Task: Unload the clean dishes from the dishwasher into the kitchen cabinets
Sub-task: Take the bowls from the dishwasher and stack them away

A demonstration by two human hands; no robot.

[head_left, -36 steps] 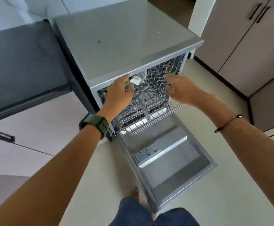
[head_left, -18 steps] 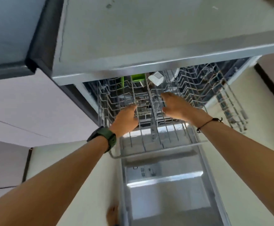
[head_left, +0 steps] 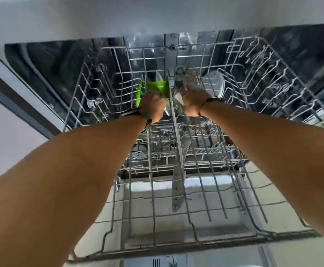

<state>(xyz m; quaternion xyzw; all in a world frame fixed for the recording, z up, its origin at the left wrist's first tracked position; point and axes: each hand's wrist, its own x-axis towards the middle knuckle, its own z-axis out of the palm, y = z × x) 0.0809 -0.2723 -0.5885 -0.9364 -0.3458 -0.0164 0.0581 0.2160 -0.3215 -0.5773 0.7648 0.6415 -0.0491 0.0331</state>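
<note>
Just above the middle of the frame, our left hand [head_left: 153, 107] reaches deep into the upper rack [head_left: 234, 116], fingers curled against a green dish [head_left: 158, 87]; whether they actually grip it we cannot tell. Our right hand [head_left: 193, 102], just beside it to the right, closes around a pale item whose shape is blurred. A white dish [head_left: 215, 84] stands further right in the rack, near the right wrist. The wire rack spreads across the whole frame, pulled out of the dishwasher [head_left: 41, 60], with the open door [head_left: 176, 226] below at the bottom centre.
</note>
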